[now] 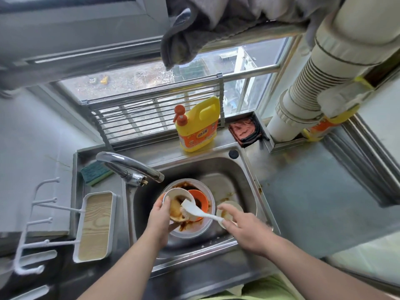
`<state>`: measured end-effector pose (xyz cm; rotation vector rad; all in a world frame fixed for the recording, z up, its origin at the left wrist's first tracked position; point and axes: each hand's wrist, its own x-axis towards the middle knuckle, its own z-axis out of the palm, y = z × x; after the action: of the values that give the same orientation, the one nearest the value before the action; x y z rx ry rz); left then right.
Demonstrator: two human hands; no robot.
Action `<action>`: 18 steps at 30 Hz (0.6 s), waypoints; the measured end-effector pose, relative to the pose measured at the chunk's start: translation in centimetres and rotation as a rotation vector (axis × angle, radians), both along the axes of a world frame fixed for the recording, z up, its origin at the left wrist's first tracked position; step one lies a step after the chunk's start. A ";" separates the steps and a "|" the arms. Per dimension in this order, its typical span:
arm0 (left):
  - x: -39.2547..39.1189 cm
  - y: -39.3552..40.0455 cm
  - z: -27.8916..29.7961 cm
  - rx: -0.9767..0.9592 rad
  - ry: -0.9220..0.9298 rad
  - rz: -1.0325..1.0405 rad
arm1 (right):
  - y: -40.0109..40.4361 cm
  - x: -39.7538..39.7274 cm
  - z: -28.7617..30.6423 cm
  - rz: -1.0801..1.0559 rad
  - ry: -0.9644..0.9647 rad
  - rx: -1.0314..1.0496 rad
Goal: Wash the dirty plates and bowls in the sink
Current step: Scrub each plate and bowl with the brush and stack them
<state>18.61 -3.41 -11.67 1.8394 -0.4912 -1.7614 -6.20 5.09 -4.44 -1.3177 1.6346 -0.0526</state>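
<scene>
In the steel sink lies a large white plate smeared with brown sauce. My left hand grips a small white bowl by its rim, tilted over the plate. My right hand pinches the handle of a white dish brush, whose head sits inside the bowl. An orange bowl rests on the plate behind the brush. A small cream dish lies in the sink, partly under my right hand.
The tap arches over the sink's left side. A green sponge lies by it. A yellow detergent bottle stands on the back ledge, with a red cloth to its right. A white tray sits on the left.
</scene>
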 end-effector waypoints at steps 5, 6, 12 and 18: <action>-0.7 0.4 -0.1 0.026 -0.027 0.035 | -0.9 2.8 0.4 0.032 0.027 -0.036; -0.6 0.5 -0.1 0.028 -0.034 0.052 | -1.2 3.1 0.7 0.035 0.049 -0.051; 0.0 0.6 -0.4 0.042 -0.030 0.083 | -2.2 3.3 2.8 0.194 0.212 -0.172; -1.7 1.4 -0.2 0.125 0.098 0.156 | -3.0 6.4 1.7 0.152 0.124 -0.054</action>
<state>16.87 -2.05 -11.90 1.8113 -0.1976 -1.7999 0.21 2.10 -2.71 -1.5087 1.6412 0.0783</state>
